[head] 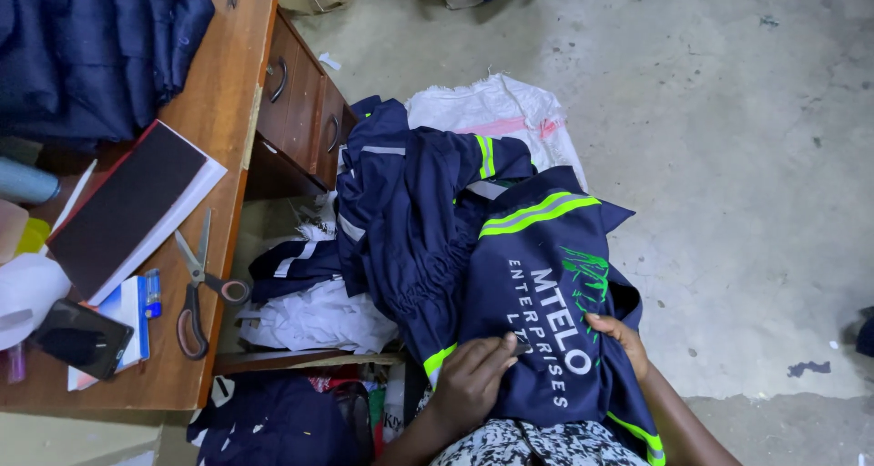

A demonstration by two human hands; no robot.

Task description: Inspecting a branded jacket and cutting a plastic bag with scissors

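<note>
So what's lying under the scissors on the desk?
The scissors rest directly on the bare wooden desk, beside a small blue-edged booklet. The phone partly covers that booklet, hiding the rest of it.

desk [214,111] w/ scissors [196,288] | phone [80,338] | black notebook [123,207] | white sack [496,111]

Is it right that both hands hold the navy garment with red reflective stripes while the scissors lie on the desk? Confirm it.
Not quite. The head view shows the stripes on the navy garment are yellow-green, not red. Both hands, left and right, do hold it, and the scissors lie on the desk.
</note>
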